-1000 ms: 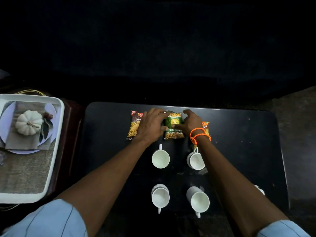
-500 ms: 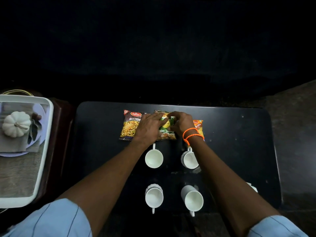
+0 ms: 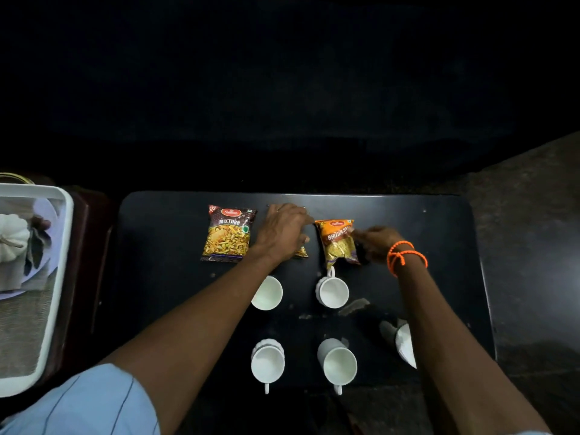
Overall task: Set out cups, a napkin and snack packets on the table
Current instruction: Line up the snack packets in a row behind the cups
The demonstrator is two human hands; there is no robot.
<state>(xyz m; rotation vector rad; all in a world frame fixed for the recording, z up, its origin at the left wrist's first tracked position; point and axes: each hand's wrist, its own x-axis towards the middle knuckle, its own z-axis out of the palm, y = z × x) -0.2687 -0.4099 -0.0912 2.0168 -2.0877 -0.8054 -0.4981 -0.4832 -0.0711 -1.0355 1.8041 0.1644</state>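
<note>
Three snack packets lie in a row at the far side of the black table (image 3: 439, 233). The brown Mixture packet (image 3: 228, 234) lies free at the left. My left hand (image 3: 282, 232) covers the green packet (image 3: 301, 253), fingers curled over it, so only one corner shows. My right hand (image 3: 375, 243) pinches the right edge of the orange Bhujia packet (image 3: 336, 243). Nearer me stand several white cups: two behind (image 3: 267, 292) (image 3: 333, 291) and two in front (image 3: 267, 363) (image 3: 339, 362). A white napkin (image 3: 405, 343) peeks out beside my right forearm.
A white tray (image 3: 58, 296) sits on a brown stand left of the table, holding a mat, a plate and a white pumpkin ornament (image 3: 11, 237). A scuff mark (image 3: 354, 306) shows on the table. Bare table surface lies at the left and far right.
My right hand has left the green packet and moved right to the orange packet, which now shows fully. My left hand stays over the green packet. The camera view has shifted right.
</note>
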